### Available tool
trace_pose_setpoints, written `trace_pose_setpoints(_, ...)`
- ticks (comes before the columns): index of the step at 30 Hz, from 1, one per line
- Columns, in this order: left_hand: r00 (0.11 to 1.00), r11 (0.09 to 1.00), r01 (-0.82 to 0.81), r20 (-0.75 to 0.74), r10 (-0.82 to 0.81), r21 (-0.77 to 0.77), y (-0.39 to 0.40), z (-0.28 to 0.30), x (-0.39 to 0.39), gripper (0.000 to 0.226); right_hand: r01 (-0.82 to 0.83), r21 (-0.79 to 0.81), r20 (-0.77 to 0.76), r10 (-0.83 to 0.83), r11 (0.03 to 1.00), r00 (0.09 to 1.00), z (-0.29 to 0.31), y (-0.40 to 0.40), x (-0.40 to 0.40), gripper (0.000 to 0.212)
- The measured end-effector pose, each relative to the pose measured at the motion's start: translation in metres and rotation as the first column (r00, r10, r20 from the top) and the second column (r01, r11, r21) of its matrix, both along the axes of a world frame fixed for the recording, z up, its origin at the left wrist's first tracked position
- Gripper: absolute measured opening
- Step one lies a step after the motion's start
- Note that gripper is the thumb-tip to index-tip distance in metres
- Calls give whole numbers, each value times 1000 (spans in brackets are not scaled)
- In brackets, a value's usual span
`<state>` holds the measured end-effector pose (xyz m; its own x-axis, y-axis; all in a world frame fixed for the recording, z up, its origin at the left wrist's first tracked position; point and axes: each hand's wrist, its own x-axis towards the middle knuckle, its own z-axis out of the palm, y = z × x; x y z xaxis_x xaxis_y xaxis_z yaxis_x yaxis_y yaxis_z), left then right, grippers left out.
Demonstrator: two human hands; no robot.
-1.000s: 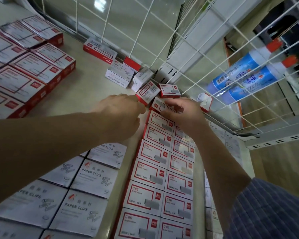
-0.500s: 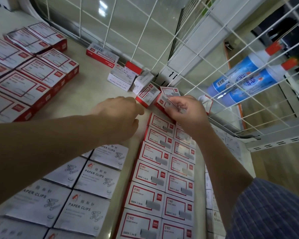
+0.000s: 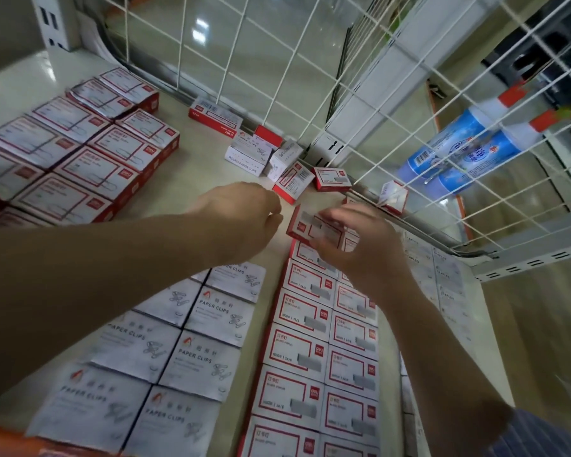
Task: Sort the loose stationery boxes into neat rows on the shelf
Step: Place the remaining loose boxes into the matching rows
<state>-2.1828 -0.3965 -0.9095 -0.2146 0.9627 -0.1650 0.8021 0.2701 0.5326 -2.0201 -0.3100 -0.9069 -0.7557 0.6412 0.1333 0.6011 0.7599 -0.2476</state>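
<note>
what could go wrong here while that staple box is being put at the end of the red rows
1. The right hand holds the staple box tilted above the far end of the red staple rows; set down askew, it may nudge the boxes under it out of line.
2. The loose boxes lie close behind, so a reach there might scatter them.
3. One small box sits against the wire grid; a bump might push it through.
</note>
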Motion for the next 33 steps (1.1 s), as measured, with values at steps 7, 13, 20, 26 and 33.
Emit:
trace_pose_setpoints(7,933,996,-93,350,80,19,-17,14,-1,30,21,1,-40,-21,1000,999,10,-34,6,46)
trace_pose_setpoints(13,885,996,-91,457,92,-23,-28,18,-6,13,16,17,-81,-14,1000,997,14,-54,4,42)
trace_pose_setpoints(20,877,991,-122,463,129,-45,-31,20,-4,12,50,-45,-40,-52,998,998,17,-64,1,42)
trace_pose_setpoints(26,927,996,-85,364,92,-34,-33,20,-6,13,46,-144,54,-39,988,998,28,-57,0,29)
trace_pose_setpoints(33,935,999,-33,353,46,-43,-34,24,-7,13,74,-392,98,-38,917,994,38,-55,-12,23)
